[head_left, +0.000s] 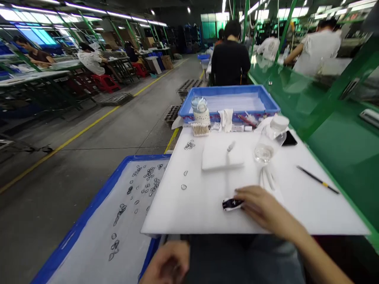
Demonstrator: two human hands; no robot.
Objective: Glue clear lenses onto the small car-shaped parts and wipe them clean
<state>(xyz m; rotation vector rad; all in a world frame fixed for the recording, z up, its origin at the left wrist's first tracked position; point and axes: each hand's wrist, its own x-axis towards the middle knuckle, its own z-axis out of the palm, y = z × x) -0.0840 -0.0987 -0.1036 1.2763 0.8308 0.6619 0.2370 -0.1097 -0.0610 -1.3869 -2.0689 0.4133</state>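
Note:
My right hand (259,207) lies low over the white work board, its fingers on the right end of a small black-and-white device (231,204) that I cannot name. My left hand (171,258) is below the board's front edge, over the lap; its fingers are curled and slightly blurred, and what they may hold is hidden. Two thin dark-rimmed oval pieces, one of them a clear oval (184,187), lie to the left on the board. Behind them is a small pile of the same pieces (190,145). A white foam block (222,156) sits mid-board, a small clear-grey item (231,146) on it.
A clear bottle (271,140), a phone (289,139) and a black stick (317,179) are on the right. Cotton swabs (200,129) and a jar (201,112) stand before a blue tray (227,90). Lower left, another blue tray (79,230) holds many oval pieces. People sit farther off.

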